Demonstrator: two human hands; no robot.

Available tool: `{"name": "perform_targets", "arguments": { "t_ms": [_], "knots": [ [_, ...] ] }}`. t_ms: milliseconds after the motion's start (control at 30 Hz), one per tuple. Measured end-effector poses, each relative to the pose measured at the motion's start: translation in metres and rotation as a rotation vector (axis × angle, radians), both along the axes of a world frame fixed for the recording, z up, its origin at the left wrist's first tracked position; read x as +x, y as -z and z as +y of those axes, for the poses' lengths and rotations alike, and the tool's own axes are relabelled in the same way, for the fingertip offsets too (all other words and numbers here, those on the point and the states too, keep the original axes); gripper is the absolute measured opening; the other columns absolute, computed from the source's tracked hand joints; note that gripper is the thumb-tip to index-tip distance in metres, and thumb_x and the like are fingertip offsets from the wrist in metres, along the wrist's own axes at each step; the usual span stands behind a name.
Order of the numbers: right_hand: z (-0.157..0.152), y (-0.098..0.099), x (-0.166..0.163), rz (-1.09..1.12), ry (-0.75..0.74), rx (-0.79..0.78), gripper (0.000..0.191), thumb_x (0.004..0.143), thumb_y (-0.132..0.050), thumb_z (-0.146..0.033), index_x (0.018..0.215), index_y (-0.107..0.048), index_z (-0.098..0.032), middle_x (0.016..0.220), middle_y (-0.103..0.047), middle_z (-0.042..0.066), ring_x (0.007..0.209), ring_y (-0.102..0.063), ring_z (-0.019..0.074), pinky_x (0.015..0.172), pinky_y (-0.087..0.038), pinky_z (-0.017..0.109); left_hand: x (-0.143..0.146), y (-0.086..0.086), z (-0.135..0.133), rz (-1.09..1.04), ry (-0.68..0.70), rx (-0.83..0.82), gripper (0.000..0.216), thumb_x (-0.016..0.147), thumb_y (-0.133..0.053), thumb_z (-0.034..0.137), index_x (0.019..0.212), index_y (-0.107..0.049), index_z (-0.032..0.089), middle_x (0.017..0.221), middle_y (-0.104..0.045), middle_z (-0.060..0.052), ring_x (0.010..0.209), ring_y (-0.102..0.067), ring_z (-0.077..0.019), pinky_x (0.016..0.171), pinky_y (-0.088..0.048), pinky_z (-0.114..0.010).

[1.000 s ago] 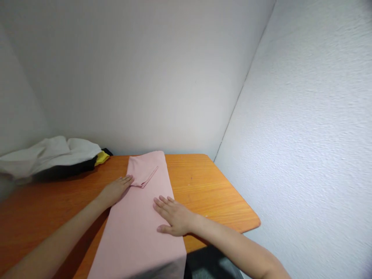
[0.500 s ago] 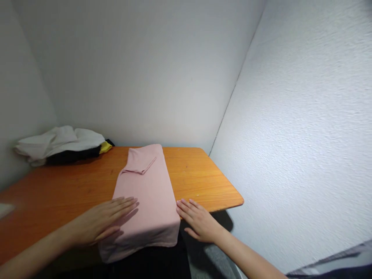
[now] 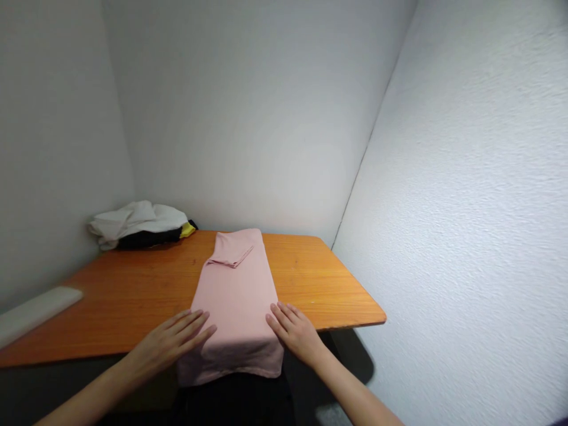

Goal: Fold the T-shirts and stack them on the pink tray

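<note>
A pink garment (image 3: 237, 296), folded into a long strip, lies across the orange wooden table (image 3: 133, 296), and its near end hangs over the front edge. My left hand (image 3: 171, 343) rests flat at the garment's near left corner, fingers stretched out. At the near right corner my right hand (image 3: 295, 331) lies with its fingers spread on the cloth's edge. A small folded sleeve shows at the far end of the garment.
A pile of white, black and yellow clothes (image 3: 139, 225) sits in the back left corner. A white flat object (image 3: 31, 310) lies at the table's left edge. Grey walls close in on the left, back and right.
Both hands have slid from the middle of the garment down to its near end at the table's front edge. The view has pulled back and turned left.
</note>
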State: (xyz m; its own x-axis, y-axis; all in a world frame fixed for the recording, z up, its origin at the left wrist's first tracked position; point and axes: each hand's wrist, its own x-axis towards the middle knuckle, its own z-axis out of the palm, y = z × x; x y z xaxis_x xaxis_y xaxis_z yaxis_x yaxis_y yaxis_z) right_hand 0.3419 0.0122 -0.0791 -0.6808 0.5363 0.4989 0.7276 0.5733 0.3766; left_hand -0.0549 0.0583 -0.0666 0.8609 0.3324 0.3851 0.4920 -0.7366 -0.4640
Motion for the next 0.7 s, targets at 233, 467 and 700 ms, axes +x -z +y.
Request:
{"name": "perform_targets", "arguments": {
  "t_ms": [233, 467, 700],
  "knots": [
    [-0.015, -0.014, -0.006, -0.031, -0.110, -0.041, 0.049, 0.095, -0.053, -0.014, 0.141, -0.045, -0.028, 0.150, -0.041, 0.011, 0.141, -0.033, 0.0266, 0.109, -0.041, 0.045, -0.001, -0.009, -0.011, -0.009, 0.050, -0.026, 0.062, 0.094, -0.042, 0.009, 0.147, -0.033, 0.039, 0.146, -0.051, 0.004, 0.135, -0.044, -0.0143, 0.119, -0.021, -0.032],
    [-0.043, -0.019, -0.008, -0.008, -0.205, -0.192, 0.042, 0.096, -0.054, -0.023, 0.136, -0.049, -0.035, 0.153, -0.038, 0.005, 0.143, -0.029, 0.0223, 0.114, -0.033, 0.042, -0.019, -0.010, -0.028, 0.023, 0.249, -0.032, 0.066, 0.087, -0.042, -0.001, 0.145, -0.034, 0.029, 0.148, -0.049, 0.000, 0.140, -0.037, -0.0140, 0.122, -0.017, -0.035],
    [-0.065, -0.027, -0.005, 0.124, -0.192, -0.309, 0.044, 0.098, -0.043, -0.023, 0.142, -0.044, -0.028, 0.146, -0.048, 0.007, 0.140, -0.036, 0.0217, 0.110, -0.037, 0.042, -0.013, -0.003, -0.056, -0.259, 0.286, -0.172, 0.031, 0.096, -0.042, 0.015, 0.124, -0.053, 0.025, 0.120, -0.071, -0.001, 0.120, -0.057, -0.0084, 0.119, -0.025, -0.026]
  ]
}}
